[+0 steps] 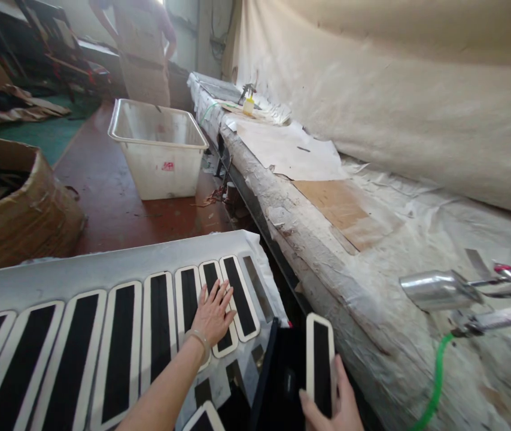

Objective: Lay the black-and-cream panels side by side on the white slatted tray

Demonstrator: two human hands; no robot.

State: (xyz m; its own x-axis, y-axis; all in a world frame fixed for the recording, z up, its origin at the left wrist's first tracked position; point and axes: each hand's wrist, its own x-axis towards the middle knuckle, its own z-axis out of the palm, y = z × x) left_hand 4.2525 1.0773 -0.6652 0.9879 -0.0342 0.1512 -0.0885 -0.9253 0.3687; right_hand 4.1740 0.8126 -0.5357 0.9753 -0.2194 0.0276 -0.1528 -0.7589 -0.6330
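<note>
My left hand, with a bracelet at the wrist, lies flat with fingers outstretched over a cream-edged black panel in a row of long, round-cornered panels. Its fingertips reach the edge of the panel at the row's right end. My right hand grips a similar panel between thumb and fingers, tilted upright near the table's right side. A dark, box-like object is just left of that panel; its kind is unclear. Another panel shows partly at the bottom edge.
Along the right runs a covered, paint-crusted bench carrying a metal spray gun with a green hose. Beyond the table stand a white plastic tub and a cardboard box. A person stands behind the tub.
</note>
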